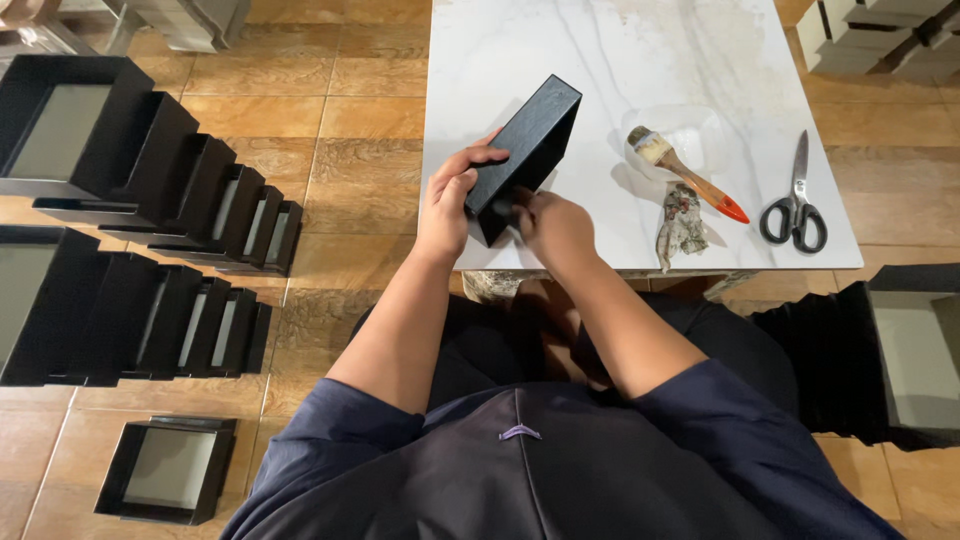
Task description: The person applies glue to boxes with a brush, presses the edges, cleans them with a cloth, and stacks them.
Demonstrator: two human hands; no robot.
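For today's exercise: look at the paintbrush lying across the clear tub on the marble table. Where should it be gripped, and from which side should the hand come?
Probably grip the paintbrush on its wooden handle, just above the orange tip. That end points toward the table's near edge and the scissors, with bare marble table beside it, so come from the near right. The bristle end rests over the clear tub and looks coated, so avoid it.

Black box (pixel 525 150) — white marbled table (pixel 620 60)

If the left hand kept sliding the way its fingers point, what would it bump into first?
The left hand already grips the black box. Its fingers point right, so beyond the box the paintbrush probably comes first, though depth is uncertain.
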